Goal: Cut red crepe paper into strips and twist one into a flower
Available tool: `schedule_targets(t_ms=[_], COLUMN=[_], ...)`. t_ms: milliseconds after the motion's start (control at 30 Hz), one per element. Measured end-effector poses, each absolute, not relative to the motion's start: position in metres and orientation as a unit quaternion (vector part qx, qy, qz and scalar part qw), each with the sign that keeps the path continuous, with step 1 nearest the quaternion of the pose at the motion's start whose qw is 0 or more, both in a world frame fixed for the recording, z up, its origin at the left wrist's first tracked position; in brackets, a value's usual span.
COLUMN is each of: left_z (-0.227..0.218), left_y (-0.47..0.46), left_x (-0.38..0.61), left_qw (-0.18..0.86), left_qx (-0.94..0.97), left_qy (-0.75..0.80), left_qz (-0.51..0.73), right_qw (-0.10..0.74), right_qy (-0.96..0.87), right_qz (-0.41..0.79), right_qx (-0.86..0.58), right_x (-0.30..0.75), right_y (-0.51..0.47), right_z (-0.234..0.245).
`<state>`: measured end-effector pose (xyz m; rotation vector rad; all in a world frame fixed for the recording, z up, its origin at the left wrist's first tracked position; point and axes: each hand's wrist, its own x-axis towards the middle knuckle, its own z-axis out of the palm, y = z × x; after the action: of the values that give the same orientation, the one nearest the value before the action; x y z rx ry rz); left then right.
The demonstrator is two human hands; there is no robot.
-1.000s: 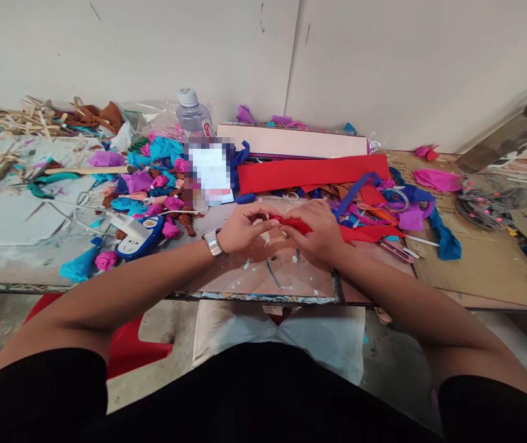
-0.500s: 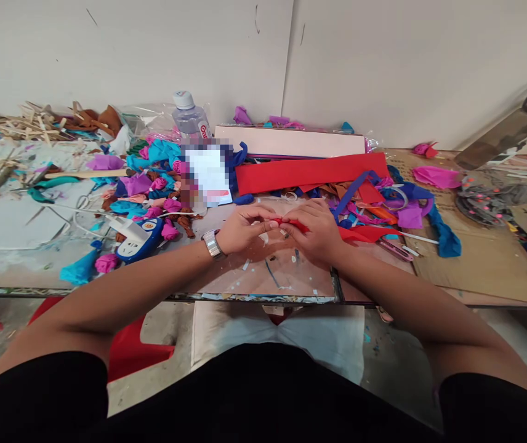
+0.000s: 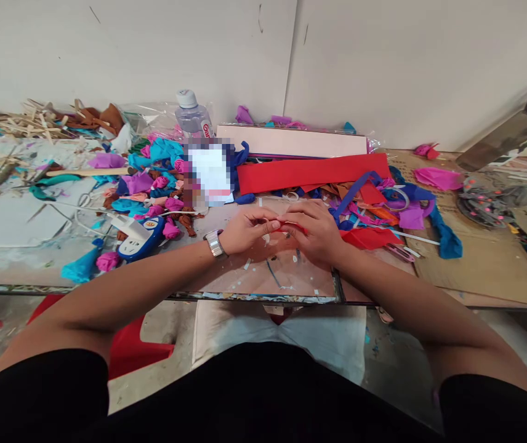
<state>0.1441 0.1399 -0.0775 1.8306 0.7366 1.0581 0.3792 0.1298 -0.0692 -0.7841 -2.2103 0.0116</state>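
Between my two hands, just above the work table, is a small piece of red crepe-like material, mostly hidden by the fingers. My left hand, with a metal-banded watch at its wrist, pinches the left end of it between thumb and forefinger. My right hand is closed on the same piece, its fingers curled over the top and the thumb below. Behind the hands lies a long flat red strip. Right of my right hand rests another red piece.
A power strip with a white plug and cable sits left of my left hand. Beyond it are crumpled coloured rosettes, a lit phone and a water bottle. Cardboard and a dark tumbler are on the right.
My right fingers have shifted over the red piece, covering more of it. Both hands stay in about the same place, and the view has moved very slightly.
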Motion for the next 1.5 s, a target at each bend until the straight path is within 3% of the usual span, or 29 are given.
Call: schedule_targets(t_ms=[433,667,833,1500], left_z=[-0.09,-0.088,-0.082,-0.084], left_y=[0.148,0.149,0.137,0.139], left_x=[0.143,0.139,0.141,0.147], left_qw=[0.492,0.413,0.337,0.468], left_qx=[0.67,0.684,0.76,0.678], left_qy=[0.298,0.358,0.312,0.301], left_qz=[0.469,0.483,0.46,0.48], right_qw=[0.429,0.413,0.378,0.37], right_qy=[-0.842,-0.85,-0.873,-0.868], right_qz=[0.003,-0.005,-0.019,-0.005], right_qx=[-0.328,-0.328,-0.309,-0.331], right_x=[0.378,0.379,0.378,0.378], right_y=[0.131,0.132,0.133,0.127], right_z=[-0.061,-0.063,-0.064,-0.063])
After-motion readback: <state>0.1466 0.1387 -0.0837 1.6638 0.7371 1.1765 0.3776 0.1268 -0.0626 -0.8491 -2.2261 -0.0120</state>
